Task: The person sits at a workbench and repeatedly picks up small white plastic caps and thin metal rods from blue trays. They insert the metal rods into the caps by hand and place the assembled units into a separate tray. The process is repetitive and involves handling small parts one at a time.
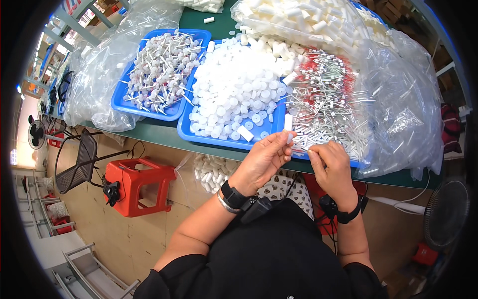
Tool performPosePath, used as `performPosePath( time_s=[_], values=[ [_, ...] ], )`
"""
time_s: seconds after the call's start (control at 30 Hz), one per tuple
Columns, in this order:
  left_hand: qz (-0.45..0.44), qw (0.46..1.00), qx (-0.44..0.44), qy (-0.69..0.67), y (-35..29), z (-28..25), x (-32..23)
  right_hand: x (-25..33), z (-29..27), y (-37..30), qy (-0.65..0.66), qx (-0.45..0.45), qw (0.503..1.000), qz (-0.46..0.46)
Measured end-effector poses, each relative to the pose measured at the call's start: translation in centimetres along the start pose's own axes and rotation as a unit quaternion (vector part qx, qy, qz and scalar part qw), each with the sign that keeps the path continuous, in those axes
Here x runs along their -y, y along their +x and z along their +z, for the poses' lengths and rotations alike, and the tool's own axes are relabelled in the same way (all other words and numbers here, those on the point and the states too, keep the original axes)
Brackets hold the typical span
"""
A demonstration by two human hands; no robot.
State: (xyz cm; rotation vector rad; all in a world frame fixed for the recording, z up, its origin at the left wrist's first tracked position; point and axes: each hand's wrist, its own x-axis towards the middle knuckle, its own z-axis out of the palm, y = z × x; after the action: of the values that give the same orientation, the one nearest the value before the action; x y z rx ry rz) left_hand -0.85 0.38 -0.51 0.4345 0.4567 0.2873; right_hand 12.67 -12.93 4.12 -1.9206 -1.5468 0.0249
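Observation:
My left hand [269, 155] is closed in a pinch at the front edge of the trays. A small white cylinder [288, 122] stands up from its fingertips, with a translucent white piece by the thumb. Just to the right, my right hand [332, 164] has thumb and fingertips pressed together; whatever they hold is too small to make out. Beyond the hands, a blue tray [186, 133] is heaped with translucent white discs [224, 109]. Right of it lies a pile of thin metal-shafted pins [323, 94], some red, with white ends.
A second blue tray [117, 102] at left holds white stemmed pieces with discs. Clear plastic bags [403, 109] flank the trays, and a large bag of white cylinders [308, 20] sits behind. Below the green table [164, 134] are a red stool [134, 187] and another bag of cylinders [211, 174].

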Motion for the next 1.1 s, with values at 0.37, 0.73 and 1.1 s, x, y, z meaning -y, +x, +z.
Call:
performPosePath(
  time_s=[0.37,0.73,1.1],
  values=[
    [0.040,0.996,-0.015,0.084,-0.2,0.0,0.1,0.0,-0.7,0.1,-0.029,0.027,0.999,-0.030],
    [-0.018,0.998,0.022,0.062,-0.3,0.2,0.9,0.5,0.2,0.1,0.031,-0.015,0.999,0.003],
    [-0.060,0.998,0.035,0.002,0.1,0.1,1.8,0.3,1.4,0.0,-0.097,-0.045,0.990,-0.096]
  ],
)
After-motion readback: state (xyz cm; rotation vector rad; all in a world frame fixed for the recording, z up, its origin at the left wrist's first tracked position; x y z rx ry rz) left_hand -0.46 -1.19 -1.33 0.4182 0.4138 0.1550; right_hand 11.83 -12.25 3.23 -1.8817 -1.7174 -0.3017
